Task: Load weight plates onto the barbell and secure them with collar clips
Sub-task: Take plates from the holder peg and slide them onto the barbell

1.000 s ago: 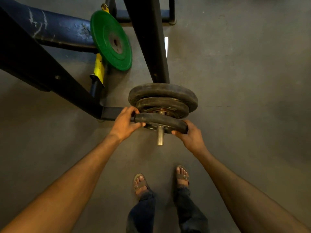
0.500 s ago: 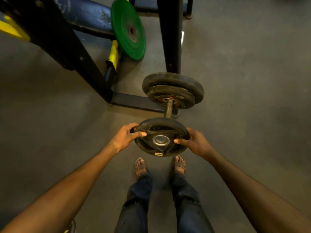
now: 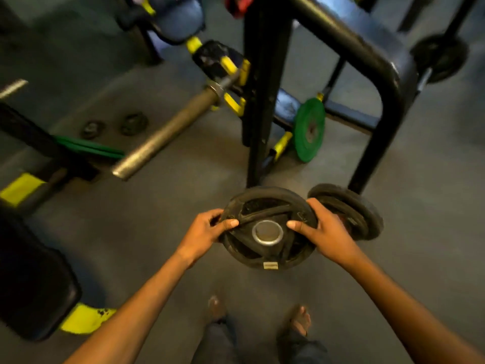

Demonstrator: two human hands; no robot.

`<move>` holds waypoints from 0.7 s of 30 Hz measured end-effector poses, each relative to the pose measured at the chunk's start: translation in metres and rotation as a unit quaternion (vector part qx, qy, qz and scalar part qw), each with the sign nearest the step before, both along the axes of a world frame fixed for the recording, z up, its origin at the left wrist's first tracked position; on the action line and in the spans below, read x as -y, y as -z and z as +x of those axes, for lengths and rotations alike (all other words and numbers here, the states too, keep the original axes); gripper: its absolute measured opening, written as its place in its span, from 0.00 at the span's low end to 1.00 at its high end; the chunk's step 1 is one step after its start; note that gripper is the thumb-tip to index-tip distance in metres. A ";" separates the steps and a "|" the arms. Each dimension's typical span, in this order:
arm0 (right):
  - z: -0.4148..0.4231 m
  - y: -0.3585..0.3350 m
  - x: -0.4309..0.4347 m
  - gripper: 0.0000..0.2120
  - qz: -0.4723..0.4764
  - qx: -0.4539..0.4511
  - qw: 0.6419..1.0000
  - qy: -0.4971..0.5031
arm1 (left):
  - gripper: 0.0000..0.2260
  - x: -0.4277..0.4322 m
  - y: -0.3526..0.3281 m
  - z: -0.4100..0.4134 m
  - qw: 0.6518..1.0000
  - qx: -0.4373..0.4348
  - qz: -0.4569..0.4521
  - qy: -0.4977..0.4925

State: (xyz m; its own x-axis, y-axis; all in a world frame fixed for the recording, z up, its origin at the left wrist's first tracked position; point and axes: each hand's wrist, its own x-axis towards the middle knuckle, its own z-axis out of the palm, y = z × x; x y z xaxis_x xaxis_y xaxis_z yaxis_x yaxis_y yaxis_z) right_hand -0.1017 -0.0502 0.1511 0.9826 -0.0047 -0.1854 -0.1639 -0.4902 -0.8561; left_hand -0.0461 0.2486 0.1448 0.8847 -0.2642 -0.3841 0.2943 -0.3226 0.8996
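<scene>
I hold a black rubber weight plate [image 3: 265,248] with a steel centre ring flat in front of me, above the floor. My left hand [image 3: 207,231] grips its left rim and my right hand [image 3: 324,231] grips its right rim, thumbs on top. The bare barbell sleeve [image 3: 168,132] juts toward me at the upper left, resting on a yellow rack hook [image 3: 235,103]. Two more black plates [image 3: 353,210] remain on the storage peg just right of my right hand. A red collar clip [image 3: 240,5] sits at the top edge.
A black rack upright [image 3: 262,101] and curved frame tube [image 3: 378,67] stand behind the plate. A green plate [image 3: 309,128] leans at the frame base. Two small plates [image 3: 112,126] lie on the floor at left. A black bench pad [image 3: 31,290] fills the lower left. My sandalled feet [image 3: 258,313] are below.
I have pulled the plate off the storage peg and swung it left, away from the two remaining plates. The view has lifted and turned left, bringing the barbell sleeve into sight.
</scene>
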 end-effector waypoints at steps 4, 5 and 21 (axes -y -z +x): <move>0.025 -0.058 -0.064 0.19 -0.012 0.049 0.997 -0.051 | 0.09 -0.067 -0.054 0.000 0.998 0.058 -0.014 -0.035; 0.029 -0.069 -0.082 0.19 -0.012 0.063 0.996 -0.061 | 0.09 -0.085 -0.066 0.000 0.996 0.074 -0.019 -0.041; 0.080 -0.087 -0.323 0.20 -0.060 0.135 0.989 0.001 | 0.10 -0.303 -0.087 0.061 0.985 0.151 -0.015 -0.083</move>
